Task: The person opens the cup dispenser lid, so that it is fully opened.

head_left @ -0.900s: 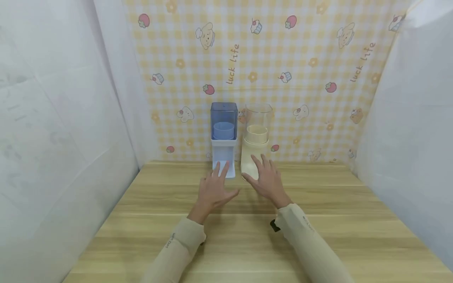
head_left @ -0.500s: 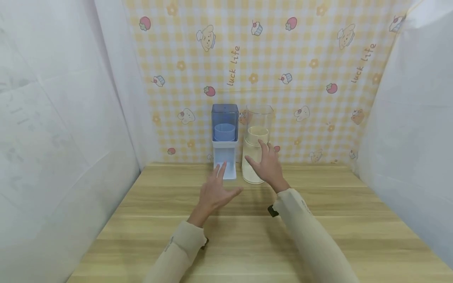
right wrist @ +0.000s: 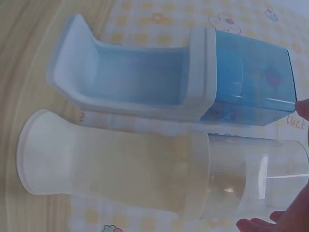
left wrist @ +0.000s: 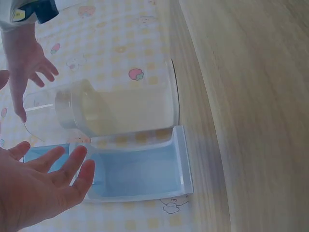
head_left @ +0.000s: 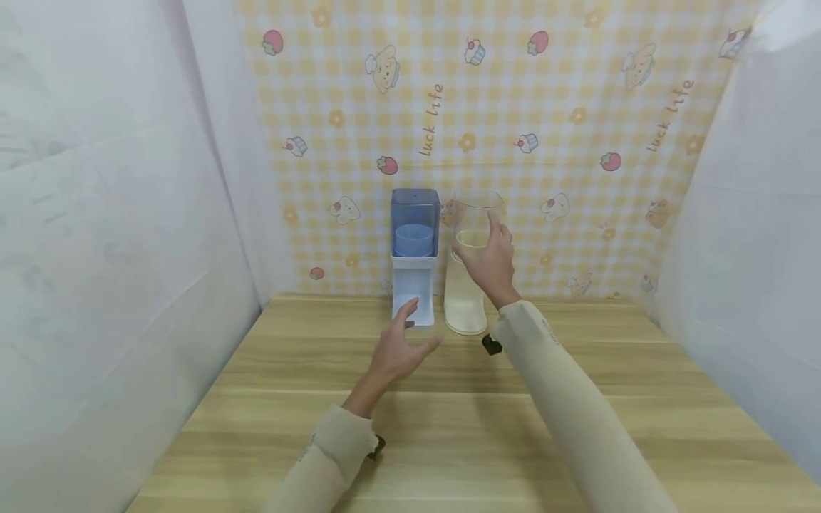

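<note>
Cream-coloured and rounded, one upright holder [head_left: 463, 299] stands at the back of the wood-grain desk [head_left: 564, 456], with a clear cover [head_left: 473, 214] as its upper part and a cream cup [head_left: 472, 239] showing inside that. My right hand [head_left: 491, 263] is raised at the clear cover, thumb toward its left side and fingers toward its right, spread apart rather than clenched; the right wrist view shows the cover reaching in between thumb and fingertips, and whether my skin meets it I cannot tell. Just to the left, across a narrow gap, stands a blue holder [head_left: 412, 279], upright too, with a squarish translucent blue cover [head_left: 415, 210] on top, a cup [head_left: 413, 242] that looks blue through it, a pale rim below and a flat foot jutting forward. My left hand [head_left: 394, 349] hangs lower, over the desk in front of the blue holder, holding nothing, its fingers loosely bent and its thumb out to the right. Beige sleeves [head_left: 571, 392] cover my forearms. Behind both holders hangs a yellow-and-white checked cloth [head_left: 564, 92] printed with strawberries, cupcakes and "luck life", and white sheets [head_left: 115, 285] flank the desk on either side
</note>
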Available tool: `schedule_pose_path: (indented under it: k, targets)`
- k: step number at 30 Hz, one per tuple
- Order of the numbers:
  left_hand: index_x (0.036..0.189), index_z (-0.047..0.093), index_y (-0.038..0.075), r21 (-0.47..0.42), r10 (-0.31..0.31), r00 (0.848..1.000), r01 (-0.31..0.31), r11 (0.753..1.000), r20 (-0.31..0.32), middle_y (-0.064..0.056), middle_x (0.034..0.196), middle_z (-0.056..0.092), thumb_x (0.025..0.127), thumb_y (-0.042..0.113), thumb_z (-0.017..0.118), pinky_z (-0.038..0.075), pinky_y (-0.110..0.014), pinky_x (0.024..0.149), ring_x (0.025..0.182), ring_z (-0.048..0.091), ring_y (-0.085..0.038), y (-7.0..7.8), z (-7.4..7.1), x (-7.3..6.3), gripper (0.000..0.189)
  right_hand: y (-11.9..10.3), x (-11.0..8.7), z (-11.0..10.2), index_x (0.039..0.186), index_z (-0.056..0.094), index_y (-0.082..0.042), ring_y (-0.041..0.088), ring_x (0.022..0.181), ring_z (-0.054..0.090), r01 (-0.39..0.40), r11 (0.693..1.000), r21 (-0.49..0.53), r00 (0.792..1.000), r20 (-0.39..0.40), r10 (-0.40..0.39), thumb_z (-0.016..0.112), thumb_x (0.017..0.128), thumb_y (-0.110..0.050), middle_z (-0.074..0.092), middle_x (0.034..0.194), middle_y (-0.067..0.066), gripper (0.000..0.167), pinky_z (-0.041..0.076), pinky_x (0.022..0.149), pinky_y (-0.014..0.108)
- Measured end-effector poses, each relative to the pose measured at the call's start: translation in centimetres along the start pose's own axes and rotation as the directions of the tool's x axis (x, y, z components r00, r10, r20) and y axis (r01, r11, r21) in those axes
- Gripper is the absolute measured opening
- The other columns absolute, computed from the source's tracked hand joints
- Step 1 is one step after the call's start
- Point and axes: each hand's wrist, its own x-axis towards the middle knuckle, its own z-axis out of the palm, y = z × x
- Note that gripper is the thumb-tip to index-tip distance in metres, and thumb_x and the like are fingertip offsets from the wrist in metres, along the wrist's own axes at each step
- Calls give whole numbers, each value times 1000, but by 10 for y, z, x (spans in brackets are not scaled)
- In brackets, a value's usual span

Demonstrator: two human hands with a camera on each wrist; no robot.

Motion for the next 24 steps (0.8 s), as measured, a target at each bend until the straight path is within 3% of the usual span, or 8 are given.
schedule_pose_path:
  k: [7, 13, 18, 24]
  targets:
    - [151, 38, 16, 14, -48, 999, 48, 999, 16, -6, 153, 44, 86, 44, 73, 46, -58, 96, 125, 54, -34, -1, -3, -4, 79, -10, 28, -4, 157, 24, -26, 52, 132, 33, -25, 999, 35, 1000, -6, 25, 74, 85, -47, 23, 154, 27, 91, 45, 88, 64]
    - [148, 42, 17, 17, -24, 1000, 24, 1000, 14, -7, 150, 47, 86, 45, 72, 46, -56, 96, 123, 57, -33, -3, -5, -6, 75, -12, 46, -6, 159, 21, -29, 53, 129, 33, -76, 996, 57, 997, 5, 76, 68, 86, -55, 22, 154, 28, 90, 42, 92, 65]
    - [147, 43, 13, 21, 0, 999, -1, 1000, 35, -8, 147, 49, 88, 42, 71, 48, -55, 94, 122, 57, -37, -6, -5, -7, 71, -3, 50, -1, 155, 28, -30, 51, 126, 37, -119, 992, 33, 993, 17, 119, 65, 82, -66, 29, 152, 23, 90, 42, 90, 64]
    - [146, 43, 10, 28, -9, 998, 7, 1000, 65, -11, 146, 50, 90, 37, 71, 48, -54, 95, 121, 56, -37, -9, -4, -9, 68, 10, 47, 12, 151, 27, -31, 47, 117, 45, -105, 994, -27, 995, -6, 104, 75, 75, -63, 34, 151, 19, 95, 46, 83, 59]
